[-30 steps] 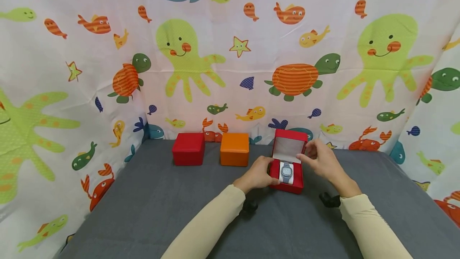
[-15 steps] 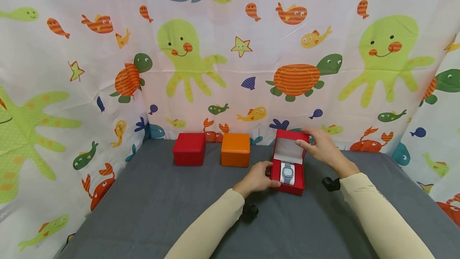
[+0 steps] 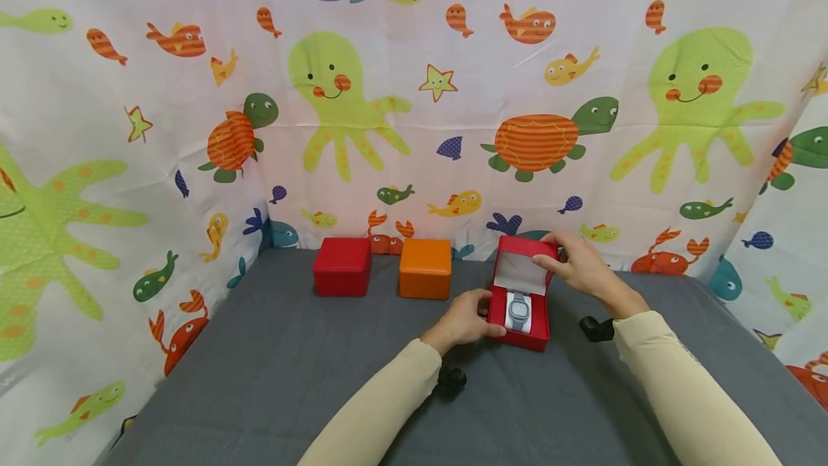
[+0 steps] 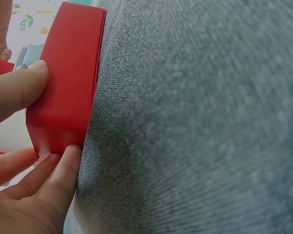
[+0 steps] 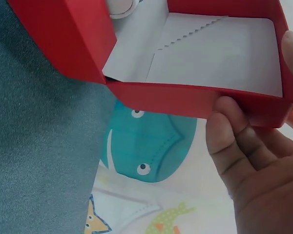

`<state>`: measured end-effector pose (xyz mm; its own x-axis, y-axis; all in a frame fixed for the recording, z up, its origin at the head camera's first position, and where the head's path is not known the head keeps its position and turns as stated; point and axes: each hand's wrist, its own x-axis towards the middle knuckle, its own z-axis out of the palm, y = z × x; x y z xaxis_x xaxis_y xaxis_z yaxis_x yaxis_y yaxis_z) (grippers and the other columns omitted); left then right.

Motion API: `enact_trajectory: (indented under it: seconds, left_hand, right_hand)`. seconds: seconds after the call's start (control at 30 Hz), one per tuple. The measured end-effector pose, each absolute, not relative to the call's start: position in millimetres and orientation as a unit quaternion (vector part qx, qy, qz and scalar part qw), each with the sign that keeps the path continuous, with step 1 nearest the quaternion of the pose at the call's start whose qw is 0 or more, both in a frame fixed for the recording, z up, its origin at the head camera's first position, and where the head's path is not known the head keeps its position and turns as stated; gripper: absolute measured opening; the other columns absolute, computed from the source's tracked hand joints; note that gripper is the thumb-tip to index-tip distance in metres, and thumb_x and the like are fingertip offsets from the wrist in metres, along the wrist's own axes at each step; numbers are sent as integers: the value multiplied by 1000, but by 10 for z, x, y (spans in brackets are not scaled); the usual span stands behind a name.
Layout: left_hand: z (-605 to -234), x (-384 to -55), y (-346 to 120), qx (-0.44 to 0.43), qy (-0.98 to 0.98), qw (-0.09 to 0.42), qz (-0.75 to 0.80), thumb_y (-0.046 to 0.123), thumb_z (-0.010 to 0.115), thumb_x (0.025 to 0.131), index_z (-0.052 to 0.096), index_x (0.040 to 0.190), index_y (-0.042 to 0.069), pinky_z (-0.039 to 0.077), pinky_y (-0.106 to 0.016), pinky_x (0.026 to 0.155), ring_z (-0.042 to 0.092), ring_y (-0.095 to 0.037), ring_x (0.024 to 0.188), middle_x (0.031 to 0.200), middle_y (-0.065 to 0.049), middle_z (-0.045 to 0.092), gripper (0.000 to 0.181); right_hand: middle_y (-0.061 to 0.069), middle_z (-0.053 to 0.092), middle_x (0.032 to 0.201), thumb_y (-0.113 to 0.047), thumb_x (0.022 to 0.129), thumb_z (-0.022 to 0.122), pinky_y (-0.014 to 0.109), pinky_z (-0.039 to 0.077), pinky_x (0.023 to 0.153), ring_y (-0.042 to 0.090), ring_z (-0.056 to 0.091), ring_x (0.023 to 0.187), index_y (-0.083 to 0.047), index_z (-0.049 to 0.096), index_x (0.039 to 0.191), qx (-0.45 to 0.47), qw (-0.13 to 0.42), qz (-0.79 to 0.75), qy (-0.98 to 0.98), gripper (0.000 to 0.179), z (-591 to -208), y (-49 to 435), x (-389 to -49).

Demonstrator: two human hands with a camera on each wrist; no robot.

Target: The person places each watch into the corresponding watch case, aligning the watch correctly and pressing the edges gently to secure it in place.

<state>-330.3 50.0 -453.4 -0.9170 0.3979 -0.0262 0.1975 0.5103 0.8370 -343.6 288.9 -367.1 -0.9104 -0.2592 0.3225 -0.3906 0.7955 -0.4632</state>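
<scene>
A red watch box (image 3: pixel 522 341) stands with its lid (image 3: pixel 527 247) raised, toward the right of the grey table. Inside it a wristwatch (image 3: pixel 519 311) with a grey-blue strap sits around a white cushion. My left hand (image 3: pixel 462 321) grips the base, thumb at the front corner and fingers along the left side, as the left wrist view shows. At the upper right, my right hand (image 3: pixel 582 270) holds the lid by its side. In the right wrist view its fingertips (image 5: pixel 219 132) press the lid's outer wall, and the white lining (image 5: pixel 219 56) shows inside.
A closed red box (image 3: pixel 342 267) and a closed orange box (image 3: pixel 425 269) stand at the back, left of the open one. Behind the grey table (image 3: pixel 291 372) hangs a white curtain (image 3: pixel 388 63) printed with sea animals.
My right hand has moved up from near the hinge to the upper side of the lid and taken hold there. The left hand stays at the base; the watch has not moved.
</scene>
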Motion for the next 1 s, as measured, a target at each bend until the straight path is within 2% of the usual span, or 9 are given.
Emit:
enact_trajectory:
  seconds: [0.23,0.33,0.53,0.73,1.0]
  left_hand:
    - [-4565,-3323,496,167,848,114,491,23,85,72,52,132,8,52,-30,85,59,-14,97,112,-1,62,70]
    - [-4575,-3337,491,168,842,115,499,22,85,72,52,132,7,52,-31,86,60,-15,98,113,-2,62,70]
    - [-4603,-3375,480,174,838,113,505,21,86,71,53,130,7,52,-31,85,60,-16,97,113,-3,63,69]
    - [-4609,-3382,460,178,834,116,509,21,86,71,54,128,9,51,-31,86,60,-14,97,111,-1,62,67]
    - [-4601,-3381,472,175,830,124,515,20,86,71,54,127,10,51,-32,86,59,-14,96,110,1,62,65]
  right_hand:
    - [6,55,88,-38,89,67,31,47,60,21,53,75,-10,47,118,174,88,256,-947,46,-3687,2861,-3272]
    - [3,56,85,-38,87,69,30,48,59,18,53,72,-11,47,116,191,96,246,-945,45,-3714,2846,-3187]
    - [0,59,87,-27,85,74,26,50,58,12,55,70,-12,49,110,239,139,225,-934,39,-3839,2804,-3048]
    - [3,62,98,-24,79,80,32,57,66,14,60,80,-10,53,110,264,202,191,-923,43,-4035,2754,-2921]
    - [4,55,97,-24,68,87,32,57,65,13,57,78,-10,54,105,299,265,119,-909,51,-4266,2725,-2795]
